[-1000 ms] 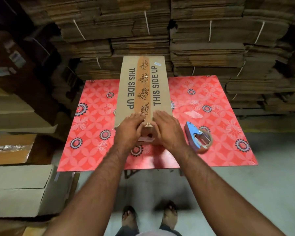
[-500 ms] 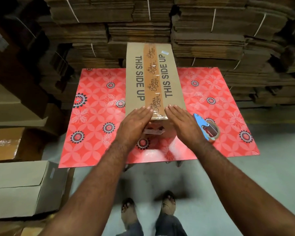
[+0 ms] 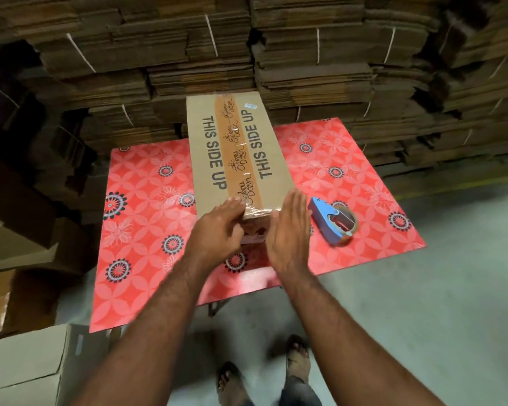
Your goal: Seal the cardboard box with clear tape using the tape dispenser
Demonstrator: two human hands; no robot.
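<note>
A long cardboard box (image 3: 206, 159) printed "THIS SIDE UP" lies on the red patterned table (image 3: 141, 218), with a strip of tape along its top seam and crinkled clear tape over its near edge. My left hand (image 3: 217, 232) rests on the box's near left corner, fingers curled over the end. My right hand (image 3: 288, 230) stands flat, fingers together, against the near right corner. The blue tape dispenser (image 3: 332, 221) with its tape roll lies on the table just right of my right hand, untouched.
Tall stacks of flattened, tied cardboard (image 3: 305, 54) rise behind the table. A closed carton (image 3: 24, 367) stands on the floor at lower left, more boxes along the left. Grey concrete floor (image 3: 423, 303) lies to the right; my sandalled feet show below.
My hands have slid from the top of the box's near end to its two near corners. The camera view has shifted right and tilted.
</note>
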